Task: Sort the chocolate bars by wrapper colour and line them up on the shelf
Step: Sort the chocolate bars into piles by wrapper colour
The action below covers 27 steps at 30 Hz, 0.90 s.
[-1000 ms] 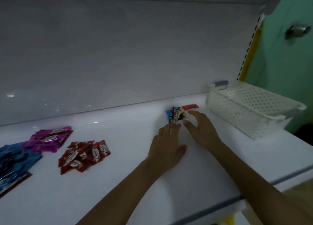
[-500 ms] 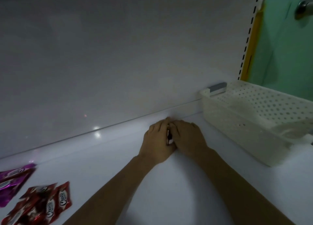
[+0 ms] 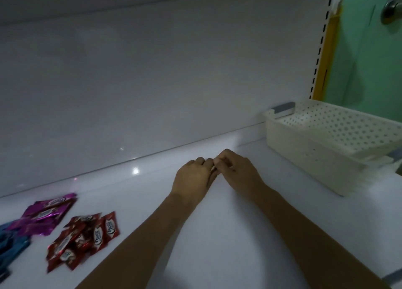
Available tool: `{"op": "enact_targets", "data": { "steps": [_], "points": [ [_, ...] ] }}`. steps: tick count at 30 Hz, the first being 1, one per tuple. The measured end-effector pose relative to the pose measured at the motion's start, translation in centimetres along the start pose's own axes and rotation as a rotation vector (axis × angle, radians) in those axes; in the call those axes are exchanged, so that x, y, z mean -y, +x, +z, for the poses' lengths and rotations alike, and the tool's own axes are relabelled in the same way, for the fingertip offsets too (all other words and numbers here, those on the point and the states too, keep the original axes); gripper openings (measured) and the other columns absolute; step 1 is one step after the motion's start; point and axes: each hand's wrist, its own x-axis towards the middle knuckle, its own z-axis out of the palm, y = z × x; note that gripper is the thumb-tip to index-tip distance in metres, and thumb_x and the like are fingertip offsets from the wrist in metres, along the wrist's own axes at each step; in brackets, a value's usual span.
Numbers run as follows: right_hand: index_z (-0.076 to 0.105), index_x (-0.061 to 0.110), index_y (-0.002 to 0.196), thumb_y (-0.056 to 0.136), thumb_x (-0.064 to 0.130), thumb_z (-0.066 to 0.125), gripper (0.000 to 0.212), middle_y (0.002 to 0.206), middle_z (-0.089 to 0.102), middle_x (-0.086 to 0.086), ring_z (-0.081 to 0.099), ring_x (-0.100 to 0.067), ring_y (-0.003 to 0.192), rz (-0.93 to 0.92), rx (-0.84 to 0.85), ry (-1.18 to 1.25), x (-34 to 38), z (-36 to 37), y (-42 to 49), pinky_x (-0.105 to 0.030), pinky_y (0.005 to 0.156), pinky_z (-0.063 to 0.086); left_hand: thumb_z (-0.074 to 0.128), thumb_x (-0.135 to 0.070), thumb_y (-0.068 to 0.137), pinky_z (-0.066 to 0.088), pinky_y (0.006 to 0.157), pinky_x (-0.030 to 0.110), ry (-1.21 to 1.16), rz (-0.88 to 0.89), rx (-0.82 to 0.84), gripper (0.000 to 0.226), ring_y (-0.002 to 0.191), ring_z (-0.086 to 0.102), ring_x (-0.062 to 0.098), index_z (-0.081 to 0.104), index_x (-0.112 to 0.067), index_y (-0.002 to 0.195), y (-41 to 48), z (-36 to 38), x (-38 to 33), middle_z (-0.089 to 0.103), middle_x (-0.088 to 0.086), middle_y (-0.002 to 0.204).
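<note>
Red pile (image 3: 82, 241), purple pile (image 3: 46, 212), blue pile (image 3: 12, 247): three; one basket (image 3: 304, 158).

- White glossy shelf (image 3: 217, 245), with small glints of light near its back edge
- Heap of red-wrapped chocolate bars (image 3: 87, 238) at front left, overlapping loosely
- Heap of purple-wrapped bars (image 3: 46, 212) just behind and to the left of the red ones
- Blue-wrapped bars (image 3: 10, 245) at the far left edge, partly cut off
- White perforated basket (image 3: 304, 158) at the right end, well apart from the heaps

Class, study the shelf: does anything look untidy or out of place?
Yes. The red chocolate bars lie in an overlapping, crooked heap on the shelf, not a row; the purple bars beside them are jumbled too.
</note>
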Motion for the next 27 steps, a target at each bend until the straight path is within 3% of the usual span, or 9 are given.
{"op": "enact_targets", "data": {
  "steps": [4, 6, 8, 10, 15, 18, 22, 25, 27],
  "points": [
    [0.063, 0.019, 0.096, 0.099, 0.034, 0.043, 0.025, 0.102, 0.068, -0.007, 0.065, -0.021, 0.094, 0.194, 0.015, 0.532, 2.7, 0.9, -0.6, -0.028, 0.079, 0.044, 0.061, -0.025, 0.091, 0.051, 0.066, 0.037, -0.097, -0.102, -0.026, 0.035, 0.075, 0.064, 0.035, 0.058, -0.014, 0.125, -2.5, -2.5, 1.2, 0.066, 0.01, 0.1],
    [0.062, 0.015, 0.1, 0.099, 0.035, 0.043, 0.028, 0.1, 0.066, -0.008, 0.063, -0.018, 0.084, 0.29, -0.033, 0.653, 3.7, 1.1, -1.4, -0.026, 0.073, 0.043, 0.067, -0.009, 0.082, 0.053, 0.078, 0.036, -0.202, -0.184, -0.066, 0.048, 0.087, 0.064, 0.028, 0.056, -0.017, 0.128, -3.9, -3.3, 1.4, 0.064, 0.007, 0.111],
    [0.062, 0.012, 0.1, 0.099, 0.034, 0.045, 0.028, 0.098, 0.065, -0.009, 0.06, -0.015, 0.08, 0.34, -0.087, 0.701, 4.3, 1.5, -2.7, -0.025, 0.072, 0.044, 0.064, -0.006, 0.088, 0.051, 0.076, 0.021, -0.502, -0.398, -0.188, 0.038, 0.089, 0.063, 0.009, 0.059, -0.021, 0.123, -5.1, -4.2, 0.8, 0.063, -0.002, 0.111],
    [0.061, 0.011, 0.106, 0.098, 0.034, 0.045, 0.029, 0.106, 0.064, -0.009, 0.06, -0.017, 0.09, 0.351, -0.122, 0.7, 5.3, 2.3, -4.2, -0.027, 0.077, 0.045, 0.055, -0.017, 0.097, 0.049, 0.071, 0.011, -0.821, -0.636, -0.273, 0.021, 0.089, 0.062, 0.004, 0.058, -0.023, 0.117, -5.9, -5.2, -0.1, 0.062, -0.01, 0.104],
    [0.057, 0.017, 0.1, 0.1, 0.032, 0.039, 0.023, 0.099, 0.063, -0.005, 0.06, -0.016, 0.09, 0.327, -0.17, 0.661, 10.2, 7.4, -8.4, -0.024, 0.072, 0.046, 0.053, -0.017, 0.098, 0.057, 0.08, 0.03, -1.257, -0.953, -0.518, 0.012, 0.088, 0.068, 0.019, 0.064, -0.017, 0.102, -7.7, -6.2, -1.2, 0.07, 0.003, 0.093],
    [0.063, 0.019, 0.092, 0.098, 0.032, 0.044, 0.024, 0.095, 0.066, -0.001, 0.062, -0.014, 0.092, 0.293, -0.239, 0.827, 14.0, 9.3, -10.7, -0.022, 0.075, 0.047, 0.053, -0.015, 0.098, 0.058, 0.08, 0.035, -1.336, -0.985, -0.612, 0.013, 0.088, 0.069, 0.022, 0.064, -0.018, 0.093, -9.0, -7.7, -1.1, 0.071, 0.007, 0.091],
    [0.068, 0.025, 0.095, 0.093, 0.045, 0.049, 0.029, 0.101, 0.07, 0.001, 0.064, -0.014, 0.101, 0.25, -0.073, 1.032, 18.8, 11.2, -12.4, -0.035, 0.094, 0.048, 0.052, -0.013, 0.098, 0.055, 0.069, 0.026, -1.248, -0.926, -0.798, 0.013, 0.08, 0.068, 0.016, 0.062, -0.013, 0.09, -10.9, -11.6, 0.8, 0.069, 0.004, 0.084],
    [0.059, 0.028, 0.121, 0.08, 0.058, 0.062, 0.05, 0.114, 0.065, 0.006, 0.06, -0.011, 0.108, 0.124, 0.061, 0.896, 22.5, 13.8, -13.7, -0.038, 0.099, 0.047, 0.05, -0.013, 0.098, 0.048, 0.065, 0.025, -1.231, -0.919, -0.899, 0.012, 0.071, 0.06, 0.012, 0.057, -0.014, 0.089, -13.6, -15.4, 3.9, 0.062, 0.0, 0.078],
    [0.05, 0.031, 0.131, 0.084, 0.049, 0.063, 0.052, 0.119, 0.062, 0.01, 0.058, -0.005, 0.11, 0.057, 0.186, 0.837, 24.4, 16.1, -14.7, -0.029, 0.096, 0.049, 0.048, -0.014, 0.099, 0.048, 0.064, 0.022, -1.279, -0.915, -0.962, 0.015, 0.067, 0.059, 0.009, 0.057, -0.014, 0.087, -16.3, -17.7, 6.1, 0.059, 0.0, 0.074]
  ]
}}
